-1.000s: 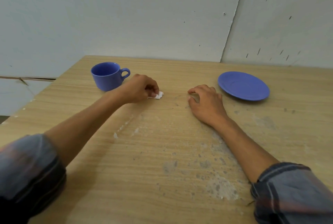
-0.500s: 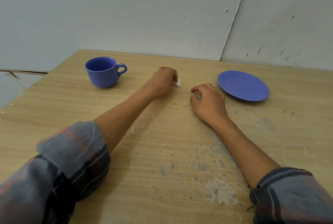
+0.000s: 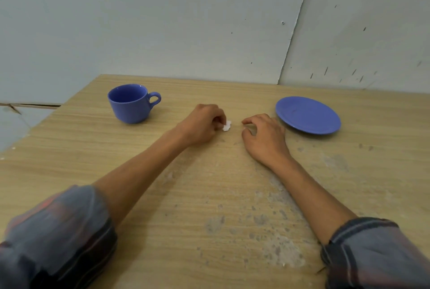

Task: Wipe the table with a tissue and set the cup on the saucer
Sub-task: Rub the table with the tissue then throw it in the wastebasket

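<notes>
Tissue point(image 3: 226, 125), small white wad, pinched in left hand point(image 3: 202, 123) at frame centre on table point(image 3: 69, 149). Right hand point(image 3: 263, 137) rests w/ fingers loosely curled, holding nothing. Cup point(image 3: 130, 102) upper left, saucer point(image 3: 308, 115) upper right, well apart.

A: Where's the cup point(image 3: 130, 103)?
B: Upright on the desk point(image 3: 69, 149), far left, blue, handle pointing right, looks empty.
A: And the saucer point(image 3: 307, 114)?
B: Blue too, flat on the desk, far right, well apart from the cup, nothing on it.
A: The tissue point(image 3: 226, 125)?
B: A small white wad, mostly hidden in the left hand point(image 3: 202, 123), touching the desk between cup and saucer. The desk itself is pale wood grain, with grey worn patches nearer the front.
</notes>
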### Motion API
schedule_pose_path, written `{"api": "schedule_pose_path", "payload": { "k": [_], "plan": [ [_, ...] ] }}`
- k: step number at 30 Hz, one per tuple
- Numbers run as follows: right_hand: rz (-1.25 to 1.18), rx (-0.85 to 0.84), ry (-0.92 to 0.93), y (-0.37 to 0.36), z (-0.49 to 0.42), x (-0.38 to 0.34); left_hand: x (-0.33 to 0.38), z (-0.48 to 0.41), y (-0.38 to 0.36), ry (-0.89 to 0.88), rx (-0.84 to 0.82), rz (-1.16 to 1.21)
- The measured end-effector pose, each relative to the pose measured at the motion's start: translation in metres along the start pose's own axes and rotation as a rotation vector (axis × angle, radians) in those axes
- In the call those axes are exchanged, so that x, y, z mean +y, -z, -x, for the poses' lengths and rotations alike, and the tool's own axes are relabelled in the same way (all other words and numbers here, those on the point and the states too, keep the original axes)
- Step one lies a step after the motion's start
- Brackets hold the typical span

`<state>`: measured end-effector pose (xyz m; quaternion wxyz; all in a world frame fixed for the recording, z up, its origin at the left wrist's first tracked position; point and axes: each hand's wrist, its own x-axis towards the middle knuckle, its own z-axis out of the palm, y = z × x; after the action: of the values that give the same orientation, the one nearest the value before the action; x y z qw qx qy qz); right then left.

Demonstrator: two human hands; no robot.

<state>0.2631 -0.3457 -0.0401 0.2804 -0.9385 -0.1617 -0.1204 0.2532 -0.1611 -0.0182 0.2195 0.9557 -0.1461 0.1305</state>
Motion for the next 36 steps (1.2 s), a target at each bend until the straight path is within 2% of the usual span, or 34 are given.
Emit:
{"api": "schedule_pose_path", "payload": {
  "k": [3, 5, 8, 10, 13, 17, 22, 26, 30, 36],
  "plan": [
    [-0.178, 0.047, 0.01, 0.007, 0.006, -0.005, 0.001, 0.019, 0.018, 0.011, -0.131, -0.02],
    [-0.303, 0.076, 0.018, 0.014, 0.014, -0.01, 0.004, 0.027, 0.034, 0.043, -0.296, -0.032],
    [-0.466, -0.043, -0.004, 0.028, 0.031, -0.02, 0.013, 0.033, 0.06, 0.09, -0.509, 0.006],
    [-0.611, -0.155, -0.01, 0.038, 0.042, -0.028, 0.024, 0.038, 0.072, 0.098, -0.515, 0.145],
    [-0.828, -0.175, 0.026, 0.06, 0.054, -0.04, 0.047, 0.042, 0.084, 0.044, -0.419, 0.322],
    [-0.919, -0.083, 0.039, 0.095, 0.064, -0.048, 0.083, 0.045, 0.098, -0.019, -0.159, 0.417],
    [-1.004, 0.021, 0.004, 0.137, 0.079, -0.045, 0.135, 0.048, 0.095, 0.046, 0.199, 0.583],
    [-1.071, 0.135, -0.007, 0.163, 0.095, -0.039, 0.181, 0.05, 0.082, 0.121, 0.371, 0.758],
    [-1.073, 0.328, -0.064, 0.184, 0.108, -0.028, 0.227, 0.055, 0.061, 0.083, 0.445, 0.9],
    [-1.169, 0.537, -0.154, 0.213, 0.131, -0.002, 0.286, 0.057, 0.03, -0.045, 0.404, 1.01]
  ]
}}
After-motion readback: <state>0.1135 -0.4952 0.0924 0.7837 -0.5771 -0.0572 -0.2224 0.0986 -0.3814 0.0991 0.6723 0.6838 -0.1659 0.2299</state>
